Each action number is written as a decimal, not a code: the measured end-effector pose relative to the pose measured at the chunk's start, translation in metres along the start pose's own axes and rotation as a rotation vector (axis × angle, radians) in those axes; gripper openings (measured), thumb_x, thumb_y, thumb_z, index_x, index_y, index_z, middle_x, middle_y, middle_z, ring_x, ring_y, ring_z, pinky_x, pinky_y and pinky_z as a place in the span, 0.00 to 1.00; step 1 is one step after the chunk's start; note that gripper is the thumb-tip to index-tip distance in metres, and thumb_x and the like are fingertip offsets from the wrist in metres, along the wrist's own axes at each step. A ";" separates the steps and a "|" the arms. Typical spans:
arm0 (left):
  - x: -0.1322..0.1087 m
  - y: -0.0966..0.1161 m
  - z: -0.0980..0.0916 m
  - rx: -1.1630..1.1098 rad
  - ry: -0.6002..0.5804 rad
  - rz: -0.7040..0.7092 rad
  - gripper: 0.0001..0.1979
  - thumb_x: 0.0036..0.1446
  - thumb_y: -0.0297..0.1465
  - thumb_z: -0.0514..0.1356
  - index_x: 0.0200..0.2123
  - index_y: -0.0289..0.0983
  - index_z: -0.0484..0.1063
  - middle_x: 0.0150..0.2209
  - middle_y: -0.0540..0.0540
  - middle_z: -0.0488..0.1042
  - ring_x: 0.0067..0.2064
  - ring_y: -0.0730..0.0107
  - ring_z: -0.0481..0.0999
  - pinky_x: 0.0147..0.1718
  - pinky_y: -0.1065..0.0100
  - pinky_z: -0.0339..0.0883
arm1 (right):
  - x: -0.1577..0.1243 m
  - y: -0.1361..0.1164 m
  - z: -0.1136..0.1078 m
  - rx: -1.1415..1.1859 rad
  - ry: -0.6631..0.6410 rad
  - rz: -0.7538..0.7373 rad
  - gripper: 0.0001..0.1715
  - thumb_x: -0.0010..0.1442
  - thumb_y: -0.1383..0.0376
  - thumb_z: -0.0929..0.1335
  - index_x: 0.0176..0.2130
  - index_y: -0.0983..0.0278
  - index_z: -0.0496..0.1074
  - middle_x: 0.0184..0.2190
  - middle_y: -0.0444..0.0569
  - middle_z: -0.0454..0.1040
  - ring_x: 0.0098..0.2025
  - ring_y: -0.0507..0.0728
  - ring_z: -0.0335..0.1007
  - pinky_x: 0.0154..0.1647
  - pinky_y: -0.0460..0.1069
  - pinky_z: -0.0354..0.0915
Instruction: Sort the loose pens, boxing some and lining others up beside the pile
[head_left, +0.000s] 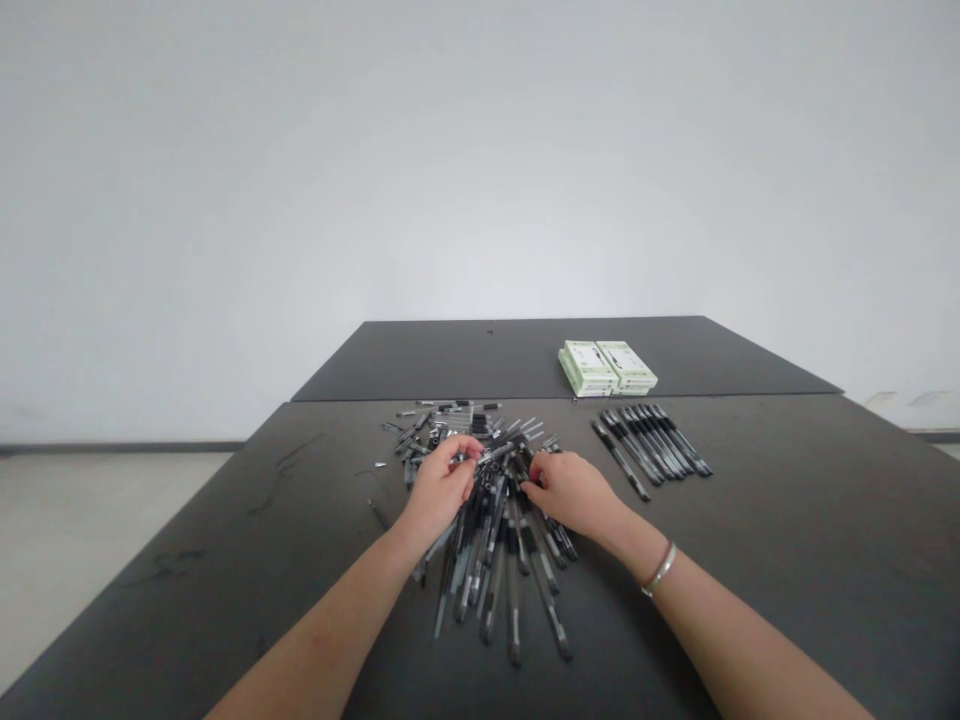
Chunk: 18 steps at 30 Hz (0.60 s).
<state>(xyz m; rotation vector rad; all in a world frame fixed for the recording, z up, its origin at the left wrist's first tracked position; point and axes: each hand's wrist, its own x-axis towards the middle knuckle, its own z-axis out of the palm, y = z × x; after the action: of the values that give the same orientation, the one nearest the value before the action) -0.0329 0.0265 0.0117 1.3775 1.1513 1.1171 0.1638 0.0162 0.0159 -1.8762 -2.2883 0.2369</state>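
A heap of black gel pens lies criss-crossed on the dark table, with loose pen parts scattered at its far side. My left hand is over the heap's left side, its fingers pinching a black-and-silver pen. My right hand rests on the heap's right side, its fingertips down among the pens. Whether those fingers grip a pen is hidden. To the right, a neat row of several black pens lies side by side, apart from both hands.
Two pale green boxes stand near the seam with a second dark table top behind. A silver bangle circles my right wrist. A white wall rises beyond the tables, and pale floor shows at the left.
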 end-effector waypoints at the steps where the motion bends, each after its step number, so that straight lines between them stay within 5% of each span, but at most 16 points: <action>1: 0.000 0.001 0.000 0.006 -0.002 -0.001 0.07 0.53 0.27 0.56 0.36 0.36 0.69 0.15 0.60 0.59 0.14 0.81 0.55 0.15 0.77 0.49 | 0.000 0.000 0.000 -0.012 -0.002 0.003 0.11 0.59 0.59 0.67 0.34 0.62 0.76 0.31 0.51 0.80 0.35 0.59 0.76 0.31 0.47 0.60; 13: -0.001 0.002 0.002 0.017 -0.020 -0.006 0.06 0.52 0.28 0.57 0.35 0.36 0.69 0.17 0.59 0.60 0.13 0.82 0.55 0.15 0.77 0.49 | 0.000 -0.004 0.003 0.029 0.069 0.066 0.11 0.52 0.62 0.66 0.24 0.63 0.75 0.25 0.53 0.78 0.29 0.58 0.74 0.27 0.47 0.57; 18: -0.002 -0.001 0.003 -0.004 -0.069 0.015 0.13 0.55 0.35 0.59 0.42 0.35 0.71 0.25 0.54 0.69 0.14 0.84 0.56 0.14 0.76 0.48 | 0.002 -0.003 0.000 0.575 0.048 0.020 0.09 0.51 0.63 0.67 0.23 0.64 0.71 0.18 0.44 0.70 0.22 0.51 0.63 0.23 0.45 0.54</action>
<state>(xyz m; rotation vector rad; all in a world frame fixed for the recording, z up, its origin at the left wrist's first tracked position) -0.0300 0.0245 0.0101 1.4131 1.0905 1.0739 0.1608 0.0180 0.0165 -1.5793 -1.8927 0.7508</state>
